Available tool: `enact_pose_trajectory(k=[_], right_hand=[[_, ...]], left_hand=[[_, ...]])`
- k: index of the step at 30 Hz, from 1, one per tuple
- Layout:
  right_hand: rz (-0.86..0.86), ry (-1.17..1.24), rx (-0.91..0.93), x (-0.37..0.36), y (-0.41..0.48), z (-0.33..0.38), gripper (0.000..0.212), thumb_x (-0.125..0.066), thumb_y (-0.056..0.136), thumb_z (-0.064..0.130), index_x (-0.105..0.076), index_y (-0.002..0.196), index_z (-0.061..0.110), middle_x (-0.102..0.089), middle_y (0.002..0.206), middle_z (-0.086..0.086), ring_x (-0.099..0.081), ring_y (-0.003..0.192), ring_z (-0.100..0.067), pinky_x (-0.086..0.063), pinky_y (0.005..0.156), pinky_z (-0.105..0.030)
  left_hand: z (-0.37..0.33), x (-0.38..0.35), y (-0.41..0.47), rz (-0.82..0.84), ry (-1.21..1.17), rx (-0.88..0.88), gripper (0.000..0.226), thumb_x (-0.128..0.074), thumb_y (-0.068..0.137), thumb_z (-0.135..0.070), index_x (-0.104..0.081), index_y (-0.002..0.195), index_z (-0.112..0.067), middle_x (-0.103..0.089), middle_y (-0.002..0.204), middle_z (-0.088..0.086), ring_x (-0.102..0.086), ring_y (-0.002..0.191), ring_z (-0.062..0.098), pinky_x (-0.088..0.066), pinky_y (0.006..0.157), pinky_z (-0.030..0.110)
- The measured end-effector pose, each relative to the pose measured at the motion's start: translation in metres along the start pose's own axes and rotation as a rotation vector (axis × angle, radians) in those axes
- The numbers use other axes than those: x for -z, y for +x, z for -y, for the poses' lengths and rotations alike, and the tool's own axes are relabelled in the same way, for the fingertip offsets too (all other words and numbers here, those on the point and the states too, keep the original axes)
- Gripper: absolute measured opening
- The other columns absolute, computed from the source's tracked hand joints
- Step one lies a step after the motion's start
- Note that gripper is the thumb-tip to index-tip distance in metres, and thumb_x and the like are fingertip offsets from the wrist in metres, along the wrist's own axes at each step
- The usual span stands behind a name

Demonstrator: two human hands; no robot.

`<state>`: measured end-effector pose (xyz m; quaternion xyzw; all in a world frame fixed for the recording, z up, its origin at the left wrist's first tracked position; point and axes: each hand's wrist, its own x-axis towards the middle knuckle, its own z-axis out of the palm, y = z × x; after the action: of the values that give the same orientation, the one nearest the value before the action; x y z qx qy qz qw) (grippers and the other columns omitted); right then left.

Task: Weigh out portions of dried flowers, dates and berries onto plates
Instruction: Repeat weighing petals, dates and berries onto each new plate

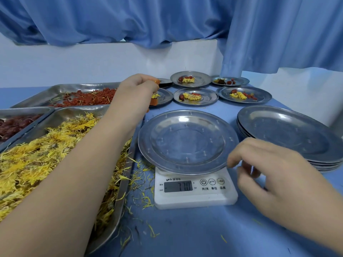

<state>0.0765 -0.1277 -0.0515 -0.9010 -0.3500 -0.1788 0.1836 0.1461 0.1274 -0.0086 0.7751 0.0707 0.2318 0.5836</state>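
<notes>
An empty steel plate [187, 141] sits on a white scale [194, 190] whose display reads 77.0. My right hand [278, 175] hovers at the plate's right rim, fingers curled round a dark red date [249, 170]. My left hand [139, 88] reaches far forward; its curled fingers and thumb, tipped in orange, close on the left side of a filled plate [164, 96]. On the left stand trays of yellow dried flowers [55, 154], red berries [87, 98] and dark dates [14, 123].
Several filled plates [195, 96] with flowers, berries and a date stand in two rows at the back. A stack of empty plates [289, 134] is at the right. Loose petals [143, 182] litter the blue tabletop. A blue curtain [278, 34] hangs behind.
</notes>
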Motion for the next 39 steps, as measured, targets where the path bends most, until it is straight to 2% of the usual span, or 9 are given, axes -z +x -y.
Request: enact_pose_trajectory(k=[4, 7, 15, 20, 23, 27, 31, 34, 39], right_hand=[[0.241, -0.118, -0.020, 0.011, 0.000, 0.002, 0.019, -0.032, 0.072, 0.028, -0.049, 0.064, 0.025, -0.047, 0.057, 0.011, -0.046, 0.052, -0.010, -0.045, 0.046, -0.031], [0.374, -0.182, -0.037, 0.010, 0.001, 0.000, 0.034, -0.021, 0.072, 0.037, -0.053, 0.071, 0.023, -0.052, 0.059, 0.006, -0.049, 0.057, -0.013, -0.046, 0.054, -0.034], [0.289, -0.198, -0.019, 0.001, -0.002, -0.006, 0.063, -0.007, 0.068, 0.044, -0.054, 0.110, 0.044, -0.043, 0.051, 0.009, -0.049, 0.058, -0.013, -0.036, 0.052, -0.023], [0.280, -0.236, -0.026, -0.003, -0.003, -0.009, 0.058, -0.013, 0.068, 0.045, -0.050, 0.113, 0.045, -0.047, 0.051, 0.003, -0.045, 0.049, -0.013, -0.033, 0.044, -0.023], [0.294, -0.174, -0.042, -0.003, -0.004, -0.007, 0.046, -0.032, 0.077, 0.039, -0.038, 0.119, 0.056, -0.047, 0.050, 0.008, -0.044, 0.049, -0.009, -0.032, 0.045, -0.021], [0.309, -0.261, -0.043, -0.007, -0.005, -0.005, 0.048, -0.029, 0.082, 0.039, -0.016, 0.125, 0.055, -0.052, 0.063, 0.009, -0.051, 0.064, -0.008, -0.037, 0.053, -0.020], [0.296, -0.163, -0.013, -0.009, -0.003, -0.008, 0.043, -0.024, 0.077, 0.041, -0.035, 0.117, 0.050, -0.053, 0.058, 0.012, -0.047, 0.055, -0.006, -0.033, 0.048, -0.020], [0.233, -0.046, -0.036, -0.013, 0.002, -0.011, 0.030, -0.030, 0.079, 0.035, -0.055, 0.094, 0.040, -0.054, 0.055, 0.018, -0.047, 0.055, -0.004, -0.039, 0.053, -0.024], [0.210, 0.198, 0.078, -0.011, 0.007, -0.010, 0.025, -0.029, 0.071, 0.031, -0.053, 0.064, 0.029, -0.054, 0.061, 0.013, -0.052, 0.065, -0.010, -0.045, 0.060, -0.035]], left_hand=[[0.000, -0.002, -0.001, 0.026, 0.026, -0.007, 0.019, -0.052, 0.088, -0.021, -0.068, 0.095, -0.028, -0.071, 0.100, -0.001, -0.067, 0.082, 0.015, -0.050, 0.072, 0.032], [0.000, -0.003, -0.002, 0.048, 0.036, -0.012, 0.020, -0.052, 0.088, -0.018, -0.068, 0.094, -0.027, -0.071, 0.096, -0.001, -0.067, 0.076, 0.013, -0.050, 0.072, 0.032], [-0.001, -0.005, -0.004, 0.081, 0.072, -0.030, 0.020, -0.051, 0.090, -0.019, -0.069, 0.094, -0.027, -0.070, 0.084, -0.007, -0.065, 0.067, 0.008, -0.048, 0.063, 0.024], [-0.001, -0.006, -0.006, 0.094, 0.071, -0.035, 0.020, -0.050, 0.091, -0.017, -0.069, 0.095, -0.023, -0.066, 0.077, -0.009, -0.062, 0.063, 0.008, -0.046, 0.056, 0.019], [0.000, -0.005, -0.006, 0.104, 0.078, -0.040, 0.020, -0.051, 0.092, -0.018, -0.070, 0.096, -0.022, -0.066, 0.077, -0.009, -0.062, 0.063, 0.008, -0.047, 0.061, 0.023], [0.001, -0.007, -0.006, 0.110, 0.112, -0.051, 0.019, -0.051, 0.091, -0.020, -0.070, 0.094, -0.025, -0.067, 0.080, -0.010, -0.064, 0.064, 0.006, -0.049, 0.064, 0.024], [0.001, -0.009, -0.009, 0.113, 0.155, -0.080, 0.020, -0.050, 0.091, -0.020, -0.069, 0.094, -0.027, -0.067, 0.087, -0.013, -0.064, 0.064, 0.004, -0.047, 0.063, 0.019], [-0.001, -0.012, -0.013, 0.127, 0.175, -0.096, 0.021, -0.050, 0.092, -0.018, -0.069, 0.096, -0.025, -0.066, 0.088, -0.014, -0.063, 0.064, 0.002, -0.045, 0.055, 0.010], [-0.035, 0.008, -0.021, 0.031, -0.172, -0.102, 0.016, -0.055, 0.090, -0.015, -0.069, 0.097, -0.020, -0.070, 0.087, -0.003, -0.065, 0.070, 0.015, -0.049, 0.069, 0.029]])
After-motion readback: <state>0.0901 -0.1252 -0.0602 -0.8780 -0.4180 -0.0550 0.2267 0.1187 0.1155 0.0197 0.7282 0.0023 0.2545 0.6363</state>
